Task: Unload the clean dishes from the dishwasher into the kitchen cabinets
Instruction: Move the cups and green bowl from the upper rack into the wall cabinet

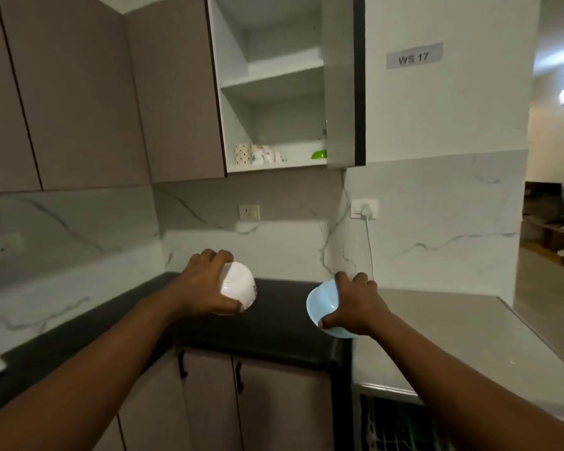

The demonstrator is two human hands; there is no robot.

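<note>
- White and held bottom-outward, a bowl [239, 285] sits in your left hand [205, 284], fingers curled over its base and thumb clamped on the rim, above the black counter [274, 323].
- Your right hand [355, 307] grips a blue bowl [321, 304] the same way, fingers closed over the top edge, thumb pinching the lower rim; its underside faces left, toward the white bowl, the two well apart.
- Above and between your hands the cabinet [274, 83] stands open, its door [341, 79] swung out to the right edge-on.
- On the bottom shelf sit a patterned cup [242, 154], a cluster of white mugs [267, 153] just beside it, and something green [319, 154] at the right, partly hidden by the door. The two shelves above show nothing on them.
- A white plug and cord [368, 236] hang down the marble wall behind your right hand.
- At lower right, the dishwasher [401, 424] shows its rack under a grey top [453, 336]; the rack is too blurred to tell what it holds.
</note>
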